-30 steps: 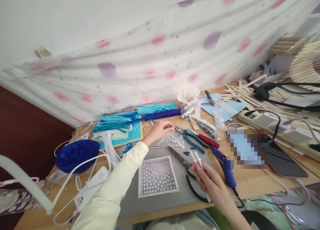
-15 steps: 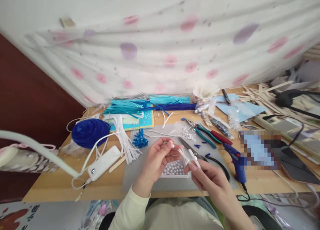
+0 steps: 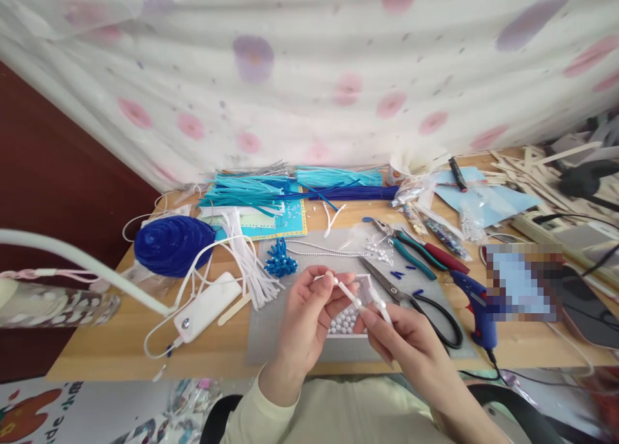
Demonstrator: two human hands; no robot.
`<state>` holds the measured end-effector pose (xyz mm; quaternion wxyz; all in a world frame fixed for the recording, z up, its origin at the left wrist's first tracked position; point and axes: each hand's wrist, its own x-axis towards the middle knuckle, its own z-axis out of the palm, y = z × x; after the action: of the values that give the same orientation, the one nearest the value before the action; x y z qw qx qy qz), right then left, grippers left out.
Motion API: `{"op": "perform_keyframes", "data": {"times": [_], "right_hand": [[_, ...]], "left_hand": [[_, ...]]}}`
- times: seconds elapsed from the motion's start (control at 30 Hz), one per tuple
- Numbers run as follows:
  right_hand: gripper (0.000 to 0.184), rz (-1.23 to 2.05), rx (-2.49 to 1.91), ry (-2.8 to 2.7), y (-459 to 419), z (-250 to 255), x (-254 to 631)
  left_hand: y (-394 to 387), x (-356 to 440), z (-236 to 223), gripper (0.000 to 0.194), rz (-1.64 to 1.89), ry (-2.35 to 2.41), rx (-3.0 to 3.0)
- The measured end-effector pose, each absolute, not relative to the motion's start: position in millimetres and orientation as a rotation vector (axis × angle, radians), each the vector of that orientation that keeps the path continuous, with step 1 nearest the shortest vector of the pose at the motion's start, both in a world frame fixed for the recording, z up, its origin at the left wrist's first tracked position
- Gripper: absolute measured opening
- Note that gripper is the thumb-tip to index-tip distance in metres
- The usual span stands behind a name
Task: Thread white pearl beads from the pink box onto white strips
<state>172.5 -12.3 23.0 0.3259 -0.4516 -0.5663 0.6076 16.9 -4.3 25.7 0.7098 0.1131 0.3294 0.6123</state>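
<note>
My left hand point(image 3: 305, 321) pinches a small white pearl bead point(image 3: 336, 281) between thumb and fingertips. That bead sits at the tip of a white pipe cleaner point(image 3: 347, 292), which slants down toward the other hand. Closed round the lower part of the white pipe cleaner piece is my right hand point(image 3: 411, 344); a second white arm with a bead point(image 3: 382, 304) sticks up beside its thumb. Below and between the hands, partly hidden, stands a clear box of pearl beads point(image 3: 345, 323). A blue pipe cleaner cluster point(image 3: 281, 260) lies beyond the left hand.
Black-handled scissors point(image 3: 394, 292), pliers point(image 3: 414, 256) and a blue glue gun point(image 3: 478, 310) lie to the right. Leftward are white pipe cleaners point(image 3: 249, 263), a blue coil point(image 3: 171, 245) and a white lamp box point(image 3: 209, 307). A Y-shaped white piece point(image 3: 331, 220) lies behind.
The left-hand bead now meets the tip of the white pipe cleaner, where a gap seemed to show before. The head view has tilted down and turned slightly left.
</note>
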Motion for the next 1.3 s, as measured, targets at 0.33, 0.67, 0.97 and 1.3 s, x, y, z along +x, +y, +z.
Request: {"op": "perform_keyframes", "data": {"times": [0.33,0.67,0.97,1.3], "right_hand": [[0.061,1.606,-1.195,-1.510,-5,21,167],[0.058,1.629,-1.199,-1.540,-3,16,168],[0.056,1.593,-1.203,-1.568,-1,16,167],[0.058,1.588,-1.204,-1.573,-1,18,165]], "left_hand": [[2,11,19,0.032,1.365,0.734,0.264],[2,9,16,0.033,1.367,0.784,0.279],[3,10,13,0.031,1.364,0.801,0.286],[2,10,13,0.030,1.371,0.807,0.309]]}}
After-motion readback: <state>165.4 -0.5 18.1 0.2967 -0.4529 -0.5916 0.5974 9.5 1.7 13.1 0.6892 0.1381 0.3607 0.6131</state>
